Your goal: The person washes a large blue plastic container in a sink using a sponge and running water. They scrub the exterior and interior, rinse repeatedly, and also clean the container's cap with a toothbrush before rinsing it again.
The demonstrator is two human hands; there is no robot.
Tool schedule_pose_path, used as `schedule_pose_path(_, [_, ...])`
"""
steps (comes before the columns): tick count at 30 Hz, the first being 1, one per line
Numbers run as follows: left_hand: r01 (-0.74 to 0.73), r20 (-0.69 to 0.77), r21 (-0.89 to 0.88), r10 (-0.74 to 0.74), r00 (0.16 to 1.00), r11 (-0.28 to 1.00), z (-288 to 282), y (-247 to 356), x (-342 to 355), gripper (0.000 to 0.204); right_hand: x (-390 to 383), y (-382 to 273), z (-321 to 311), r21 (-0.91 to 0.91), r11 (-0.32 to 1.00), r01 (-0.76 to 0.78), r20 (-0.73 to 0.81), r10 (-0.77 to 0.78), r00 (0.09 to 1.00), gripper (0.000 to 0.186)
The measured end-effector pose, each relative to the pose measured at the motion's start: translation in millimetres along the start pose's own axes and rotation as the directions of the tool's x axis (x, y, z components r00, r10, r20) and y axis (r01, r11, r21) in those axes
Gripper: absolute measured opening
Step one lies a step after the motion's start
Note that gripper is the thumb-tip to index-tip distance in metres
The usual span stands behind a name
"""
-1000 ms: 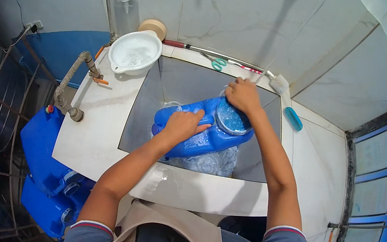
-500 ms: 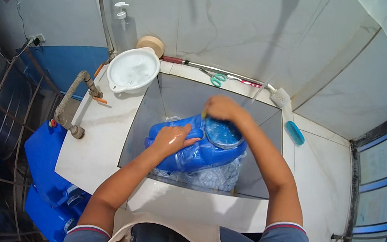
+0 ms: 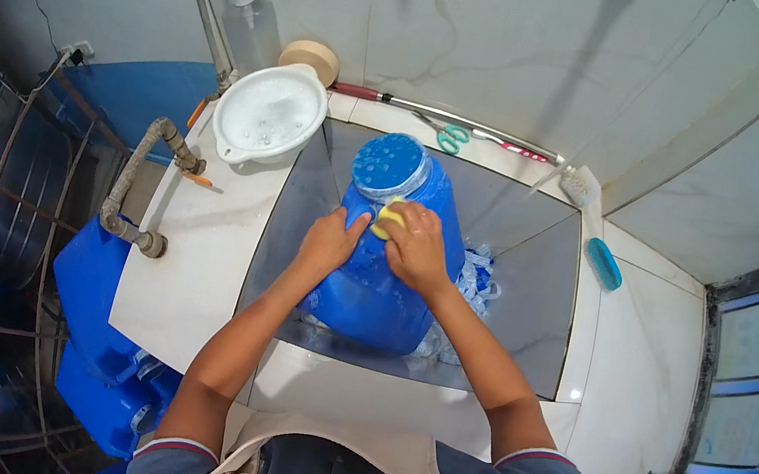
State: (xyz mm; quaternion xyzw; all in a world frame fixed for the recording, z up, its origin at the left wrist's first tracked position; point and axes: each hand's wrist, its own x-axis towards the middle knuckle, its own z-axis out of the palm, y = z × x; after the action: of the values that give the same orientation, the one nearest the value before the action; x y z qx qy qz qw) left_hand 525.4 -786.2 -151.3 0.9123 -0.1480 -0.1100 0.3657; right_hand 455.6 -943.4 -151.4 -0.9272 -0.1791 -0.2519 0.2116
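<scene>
A large blue plastic water jug [image 3: 378, 306] stands in the grey sink [image 3: 525, 320], its round blue cap [image 3: 389, 164] tilted toward the far side. My left hand [image 3: 326, 247] grips the jug's left side just below the neck, thumb on top; its other fingers are partly hidden. Pinched in my right hand [image 3: 419, 251] is a yellow sponge [image 3: 390, 222], pressed against the jug below the cap. Clear, crumpled plastic pieces with some blue [image 3: 477, 282] lie in the sink to the jug's right and partly beneath it.
A white basin [image 3: 270, 115] of suds sits at the sink's far-left corner, near a pump bottle [image 3: 251, 33]. Along the back ledge lie green-handled scissors [image 3: 452, 139] and a long-handled brush [image 3: 580, 185]. A teal brush [image 3: 605, 264] rests at right; blue jugs [image 3: 98, 292] stand lower left.
The jug has turned from lying sideways to standing with its cap toward the far side. My right hand has come down and nearer, bringing the sponge onto the jug below the cap.
</scene>
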Motion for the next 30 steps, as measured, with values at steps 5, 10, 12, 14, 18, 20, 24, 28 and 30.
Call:
schedule_pose_path(5, [-0.1,-0.081,0.059,0.105,0.991,0.993,14.2,10.3,-1.0,0.052,-6.9,-16.3,17.4,0.089,0.996,-0.024,0.141,0.011,0.99,0.028])
schedule_pose_path(10, [-0.214,-0.139,0.135,0.232,0.963,0.967,8.1,-0.3,4.0,0.05,-4.3,-18.7,32.2,0.225,0.968,-0.111,0.419,0.007,0.908,0.028])
schedule_pose_path(12, [-0.05,-0.042,0.021,0.051,0.998,0.999,-4.8,-20.7,7.7,0.049,-35.8,-41.3,31.0,0.193,0.978,-0.083,0.258,0.031,0.966,0.03])
schedule_pose_path(14, [-0.004,-0.079,0.019,0.006,0.997,1.0,-0.7,-37.7,13.0,0.049,-51.8,-56.1,33.7,0.149,0.987,-0.067,0.09,0.054,0.995,0.033])
schedule_pose_path(18, [0.054,-0.111,-0.012,-0.055,0.992,0.998,7.7,-42.9,19.7,0.05,-41.2,-77.5,52.4,0.297,0.954,-0.052,0.055,0.038,0.998,0.04])
schedule_pose_path(20, [0.046,-0.105,-0.011,-0.046,0.993,0.999,3.4,-70.0,26.6,0.054,-40.2,-74.1,60.6,0.341,0.937,0.077,0.032,-0.093,0.995,0.039])
schedule_pose_path(24, [0.229,-0.023,-0.082,-0.231,0.973,0.97,14.5,-103.8,28.4,0.058,-135.2,-20.1,90.2,0.329,0.944,-0.022,0.376,-0.109,0.92,0.036])
schedule_pose_path(28, [0.28,-0.048,-0.084,-0.285,0.957,0.956,5.2,-118.7,19.5,0.057,-90.5,-45.2,82.6,0.364,0.911,0.195,0.109,-0.249,0.962,0.028])
schedule_pose_path(30, [0.274,-0.034,-0.075,-0.277,0.96,0.959,10.3,-111.3,26.4,0.057,-56.2,-8.3,108.7,0.147,0.988,-0.035,0.016,0.033,0.999,0.028])
